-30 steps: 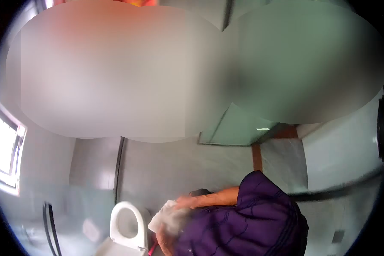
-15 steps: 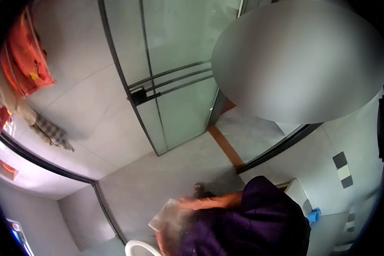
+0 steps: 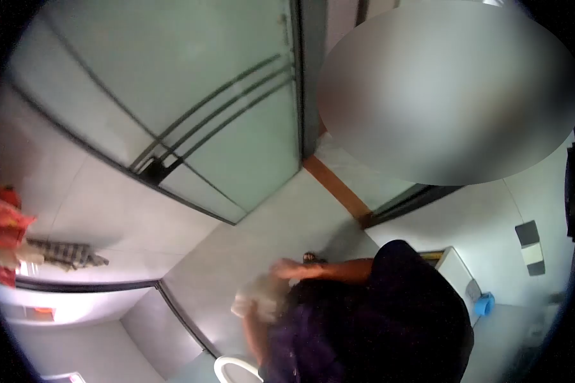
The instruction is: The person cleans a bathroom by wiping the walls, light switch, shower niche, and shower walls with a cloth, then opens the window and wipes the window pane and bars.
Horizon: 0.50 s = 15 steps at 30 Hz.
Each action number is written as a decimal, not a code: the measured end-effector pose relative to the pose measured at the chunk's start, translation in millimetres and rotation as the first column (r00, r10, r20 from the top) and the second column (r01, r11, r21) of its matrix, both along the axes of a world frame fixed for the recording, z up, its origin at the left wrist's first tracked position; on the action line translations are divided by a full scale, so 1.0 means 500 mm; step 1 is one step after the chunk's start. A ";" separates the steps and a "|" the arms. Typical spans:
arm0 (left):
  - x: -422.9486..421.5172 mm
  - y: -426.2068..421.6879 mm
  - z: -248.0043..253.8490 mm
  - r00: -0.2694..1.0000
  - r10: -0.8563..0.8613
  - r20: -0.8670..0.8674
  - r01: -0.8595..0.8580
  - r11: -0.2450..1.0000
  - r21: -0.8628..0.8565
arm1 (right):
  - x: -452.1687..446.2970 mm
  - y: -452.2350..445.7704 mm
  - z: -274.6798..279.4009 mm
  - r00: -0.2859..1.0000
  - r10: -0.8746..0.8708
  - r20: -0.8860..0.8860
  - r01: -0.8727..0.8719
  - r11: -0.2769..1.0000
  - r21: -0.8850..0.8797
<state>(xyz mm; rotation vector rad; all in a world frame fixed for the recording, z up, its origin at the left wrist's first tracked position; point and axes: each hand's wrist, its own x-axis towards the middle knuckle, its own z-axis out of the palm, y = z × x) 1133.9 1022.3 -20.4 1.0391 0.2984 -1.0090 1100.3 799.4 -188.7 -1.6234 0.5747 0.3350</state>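
A pale, whitish, soft-looking bundle (image 3: 265,297) is held in front of my dark purple clothing (image 3: 377,319); motion blur hides what kind of thing it is. My left hand (image 3: 252,311) grips its lower left side, with the fingers curled against it. Over its upper edge lies my right hand (image 3: 289,269), closed, with the fingertips blurred. Below and behind the hands, the grey floor (image 3: 211,281) shows, with a foot in dark footwear (image 3: 312,258) just beyond my right wrist.
A frosted glass door (image 3: 236,140) with dark bars stands ajar beside a brown threshold (image 3: 338,191). Cloths (image 3: 64,254) hang at the left. A white toilet seat (image 3: 236,370) is at the bottom. At the right are a white panel (image 3: 457,271) and a blue cup-like object (image 3: 484,304). A blurred oval covers the upper right.
The view has turned, so the door and hanging cloths sit further left and lower. My hands stay at the whitish bundle, which looks more crumpled and less flat.
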 end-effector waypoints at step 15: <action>0.167 -0.525 0.128 0.848 -0.422 0.320 0.390 0.907 0.162 | -0.243 -0.326 -0.027 0.591 -0.795 -0.133 0.591 0.315 0.742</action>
